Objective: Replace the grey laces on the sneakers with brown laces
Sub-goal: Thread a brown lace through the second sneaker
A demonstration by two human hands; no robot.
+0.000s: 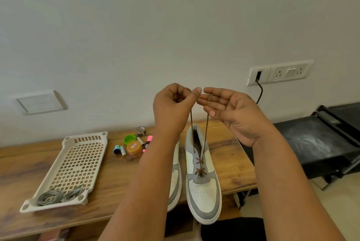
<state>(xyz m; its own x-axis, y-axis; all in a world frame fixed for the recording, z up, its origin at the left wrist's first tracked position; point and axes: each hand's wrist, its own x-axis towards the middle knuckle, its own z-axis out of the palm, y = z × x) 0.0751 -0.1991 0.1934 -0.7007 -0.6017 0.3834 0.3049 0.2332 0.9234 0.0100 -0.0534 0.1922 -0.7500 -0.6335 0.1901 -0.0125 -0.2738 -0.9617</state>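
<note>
There is only one view, from a wide-angle camera on the person's head. It looks forward and a little down over the table (58,164) toward the wall (175,16) behind it. The camera is close — both forearms enter from the bottom edge and fill much of the lower picture. The wide lens bends straight lines near the edges — the wall socket panel (280,73) looks tilted.

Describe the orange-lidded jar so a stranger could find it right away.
Start at the wooden table and find the cream plastic tray on its left part. Between that tray and the sneakers lies a cluster of small items. The jar is the squat one with the round orange lid bearing a small label, just nearer than the green cap.
</note>
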